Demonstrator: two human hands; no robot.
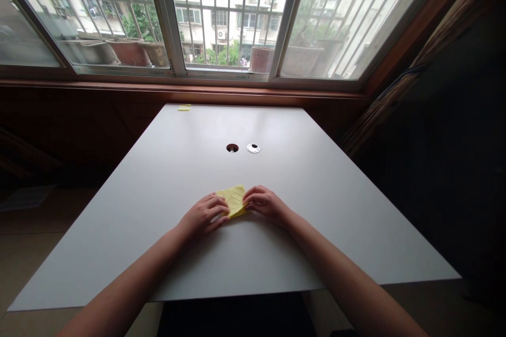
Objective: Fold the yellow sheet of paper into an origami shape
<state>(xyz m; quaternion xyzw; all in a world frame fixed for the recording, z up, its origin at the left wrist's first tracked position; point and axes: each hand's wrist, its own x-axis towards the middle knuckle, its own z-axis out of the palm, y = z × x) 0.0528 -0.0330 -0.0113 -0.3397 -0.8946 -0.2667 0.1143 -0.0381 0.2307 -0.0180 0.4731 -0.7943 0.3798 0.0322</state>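
A small piece of creased yellow paper (234, 199) lies on the white table (253, 253), between my two hands. My left hand (206, 213) holds its left side, the fingers curled over the edge. At the right side, my right hand (266, 203) pinches the paper between thumb and fingers. The near edge of the paper looks folded or raised a little. Parts of the left and right edges are hidden under my fingers.
Beyond the paper, a round hole (232, 148) opens in the tabletop, with a round silvery cover (253, 148) beside it. A yellow strip (184, 108) lies at the far left table edge. Behind the table stands a barred window (229, 16); a curtain (411, 73) hangs right.
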